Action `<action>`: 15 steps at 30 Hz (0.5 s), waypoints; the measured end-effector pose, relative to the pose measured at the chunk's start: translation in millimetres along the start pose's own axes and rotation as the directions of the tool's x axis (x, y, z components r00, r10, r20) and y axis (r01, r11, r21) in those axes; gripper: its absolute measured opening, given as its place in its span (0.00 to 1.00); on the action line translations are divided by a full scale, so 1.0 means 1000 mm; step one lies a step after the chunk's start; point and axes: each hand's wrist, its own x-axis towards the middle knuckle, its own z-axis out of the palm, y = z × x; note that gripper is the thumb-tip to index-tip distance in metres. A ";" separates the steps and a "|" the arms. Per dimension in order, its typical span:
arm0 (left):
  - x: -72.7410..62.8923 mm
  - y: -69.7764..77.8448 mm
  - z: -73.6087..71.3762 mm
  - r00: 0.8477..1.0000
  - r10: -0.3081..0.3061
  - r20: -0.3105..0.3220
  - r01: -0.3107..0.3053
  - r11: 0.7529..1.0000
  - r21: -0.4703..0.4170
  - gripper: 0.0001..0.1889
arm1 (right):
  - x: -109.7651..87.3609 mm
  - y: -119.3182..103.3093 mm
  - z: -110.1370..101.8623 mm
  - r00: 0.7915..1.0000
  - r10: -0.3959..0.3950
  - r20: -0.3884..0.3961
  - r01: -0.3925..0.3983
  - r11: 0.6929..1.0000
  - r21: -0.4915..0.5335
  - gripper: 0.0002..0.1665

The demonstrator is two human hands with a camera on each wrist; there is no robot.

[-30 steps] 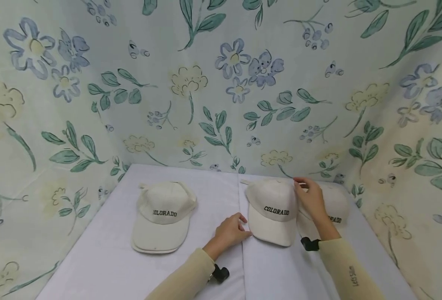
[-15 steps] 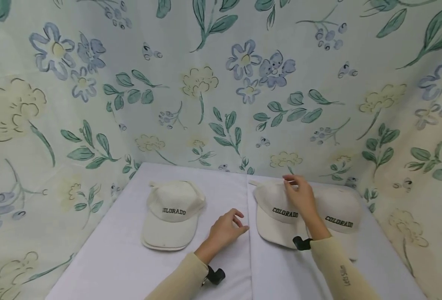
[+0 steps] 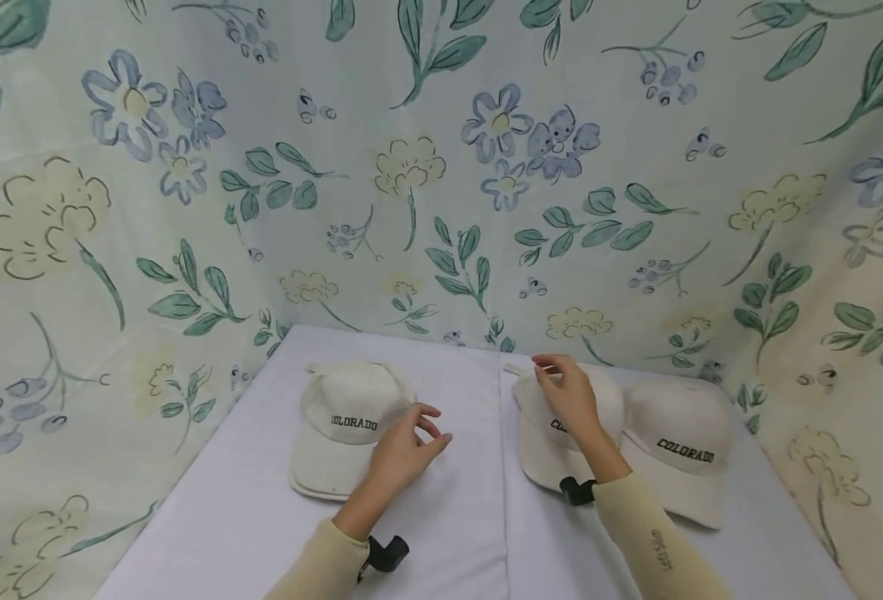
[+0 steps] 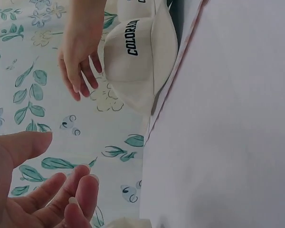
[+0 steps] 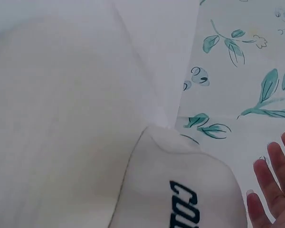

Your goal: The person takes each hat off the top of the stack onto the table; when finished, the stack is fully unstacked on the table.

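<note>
Three cream baseball caps with COLORADO lettering lie on the white-covered table. In the head view my left hand (image 3: 400,450) overlaps the right side of the left cap (image 3: 347,417), its fingers loosely bent and holding nothing. My right hand (image 3: 571,398) hovers over the middle cap (image 3: 608,400), covering part of its lettering, with nothing in its fingers. Beside that one sits the right cap (image 3: 681,425), its brim toward me. The right wrist view shows the middle cap's crown (image 5: 185,175) close up, with the right fingers (image 5: 275,183) spread beside it.
A white cloth (image 3: 441,533) covers the table, with a seam (image 3: 503,467) running front to back. Floral fabric (image 3: 426,192) hangs behind and at both sides, meeting the table's back edge. A second brim shows beneath the left cap's brim (image 3: 321,492).
My left hand has moved left, away from the middle cap to the left one. The right hand has slid left from between the two right caps to over the middle one.
</note>
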 end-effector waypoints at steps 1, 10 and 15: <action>-0.002 -0.001 -0.005 1.000 -0.002 -0.010 0.002 1.000 -0.002 0.19 | 0.000 -0.003 0.004 1.000 -0.006 0.011 0.006 1.000 0.002 0.15; -0.027 -0.016 -0.042 0.993 -0.045 -0.106 0.049 0.998 0.036 0.20 | 0.003 -0.026 0.035 0.995 -0.050 0.087 0.047 0.998 0.037 0.15; -0.038 -0.030 -0.063 0.979 -0.100 -0.180 0.105 0.994 0.019 0.19 | 0.007 -0.039 0.052 0.983 -0.119 0.137 0.112 0.992 0.057 0.16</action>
